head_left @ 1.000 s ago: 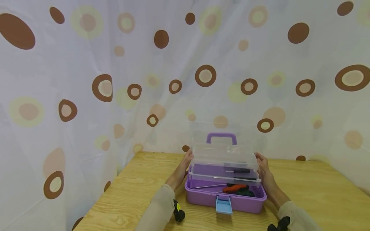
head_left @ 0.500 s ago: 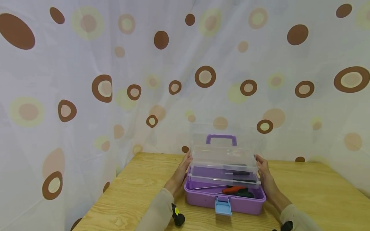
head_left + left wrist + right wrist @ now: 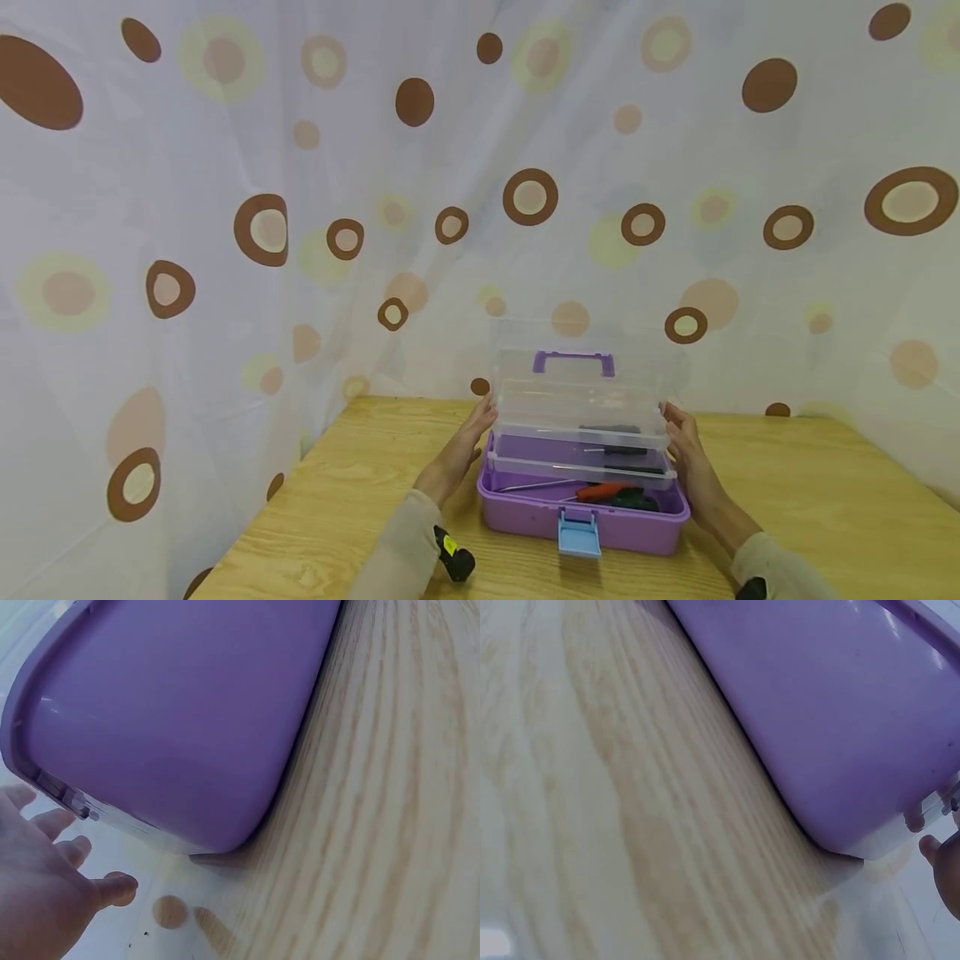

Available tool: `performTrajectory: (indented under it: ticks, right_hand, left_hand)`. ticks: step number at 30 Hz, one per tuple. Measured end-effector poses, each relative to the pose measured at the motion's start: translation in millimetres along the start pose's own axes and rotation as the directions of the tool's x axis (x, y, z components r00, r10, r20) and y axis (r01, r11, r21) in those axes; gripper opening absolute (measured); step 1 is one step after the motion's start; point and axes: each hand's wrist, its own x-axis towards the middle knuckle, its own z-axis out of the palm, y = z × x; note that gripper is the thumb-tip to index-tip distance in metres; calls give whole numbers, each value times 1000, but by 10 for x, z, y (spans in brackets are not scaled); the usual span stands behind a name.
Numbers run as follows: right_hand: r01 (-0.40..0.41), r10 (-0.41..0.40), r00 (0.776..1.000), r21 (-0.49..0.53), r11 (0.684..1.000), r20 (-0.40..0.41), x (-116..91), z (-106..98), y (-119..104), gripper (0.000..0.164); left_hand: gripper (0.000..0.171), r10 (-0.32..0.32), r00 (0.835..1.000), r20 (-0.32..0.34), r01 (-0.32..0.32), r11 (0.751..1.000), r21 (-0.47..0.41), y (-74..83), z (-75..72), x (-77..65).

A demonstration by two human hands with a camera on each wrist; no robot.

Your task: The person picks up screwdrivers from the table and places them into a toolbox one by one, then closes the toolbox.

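Note:
A purple toolbox [image 3: 585, 527] stands on the table with its clear lid [image 3: 517, 342] raised and a clear tray [image 3: 540, 468] lifted over the bottom. My left hand [image 3: 459, 454] is at the left rear of the box, fingers extended close to the lid's side; the left wrist view shows them spread near the hinge corner. On the opposite side, my right hand [image 3: 693, 467] has its relaxed fingers along the lid's right edge. A red-handled screwdriver [image 3: 603, 492] and a dark green handle [image 3: 636, 499] lie in the bottom. A small black-handled screwdriver [image 3: 624, 450] shows behind the tray's edge.
A light blue latch [image 3: 578, 535] hangs open at the box's front. The lid carries a purple carrying handle [image 3: 573, 357]. Around the box is a wooden table [image 3: 360, 467], with a dotted curtain [image 3: 375, 167] behind and at the left.
My left hand has drawn slightly left, away from the box. The lid's handle has tipped slightly. My right hand and the box have hardly moved.

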Motion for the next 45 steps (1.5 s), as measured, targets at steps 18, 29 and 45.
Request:
performTrajectory:
  ticks: [18,29,45]
  right_hand:
    - [-30,31,999,-33,999,30,-73,-20,-17,69]
    - [1,-2,999,-32,1000,-38,-93,18,-45,60]
    - [-114,96,987,-143,983,-126,-53,83,-138,56]
  left_hand:
    - [74,26,999,45,-25,999,-23,41,-26,-65]
    - [70,80,997,3,-80,996,-26,22,-68,-33]
    - [63,182,971,-158,-173,982,73,45,36,17]
